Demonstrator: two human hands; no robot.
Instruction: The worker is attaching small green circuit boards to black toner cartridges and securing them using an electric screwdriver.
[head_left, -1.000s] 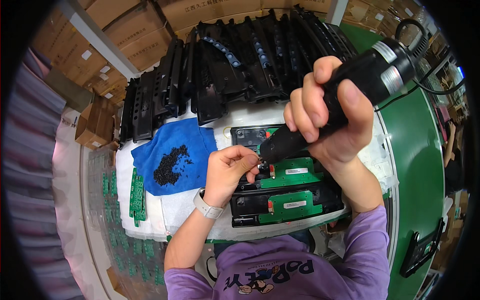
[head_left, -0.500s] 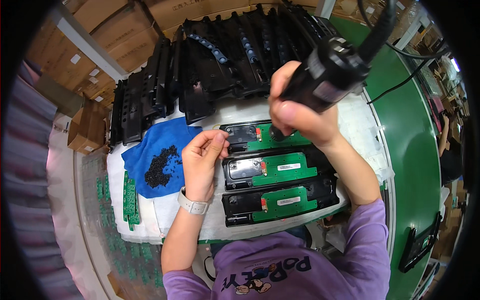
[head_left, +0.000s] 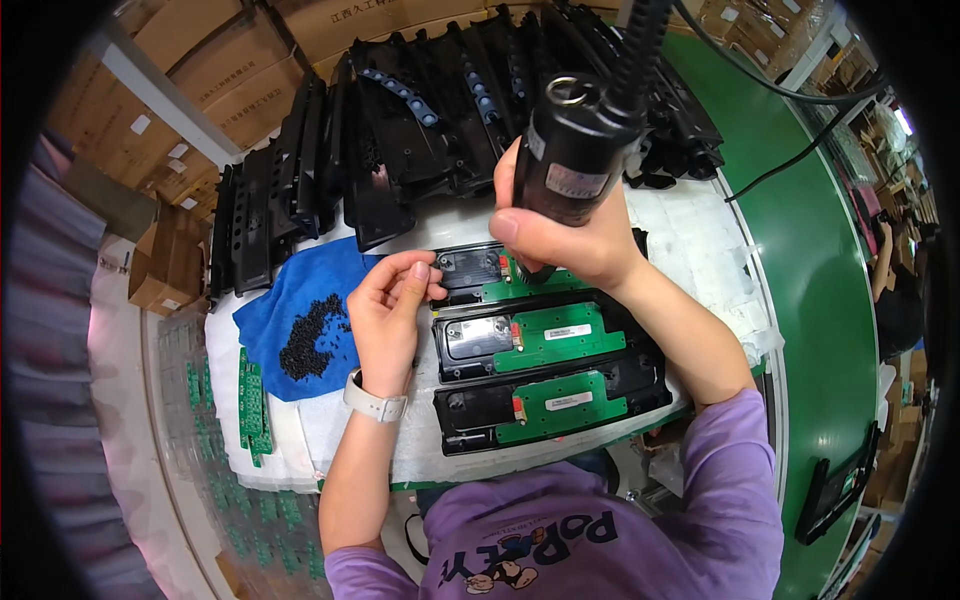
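My right hand (head_left: pixel 585 245) is wrapped round a black electric screwdriver (head_left: pixel 570 150). The tool stands nearly upright, its tip down at the farthest of three black plastic housings, beside the red connector on that housing's green circuit board (head_left: pixel 565 288); my hand partly hides this board. At the left end of the same far housing (head_left: pixel 470 268), my left hand (head_left: pixel 395 295) is closed in a pinch; whatever lies between its fingertips is too small to make out. The middle housing (head_left: pixel 475 340) and the near housing (head_left: pixel 468 412) lie in line below it, each with a green board.
Left of my left hand, a blue cloth (head_left: pixel 275 315) bears a heap of small black screws (head_left: pixel 315 340). Green board strips (head_left: pixel 252 405) lie at the table's left edge. Black plastic casings (head_left: pixel 420 140) stand packed along the back. A black cable (head_left: pixel 790 95) hangs at the upper right.
The screwdriver has swung left and become more upright, with its tip shifting left toward the red connector. My left hand keeps its pinch at the far housing's left end. The whole view shifts slightly.
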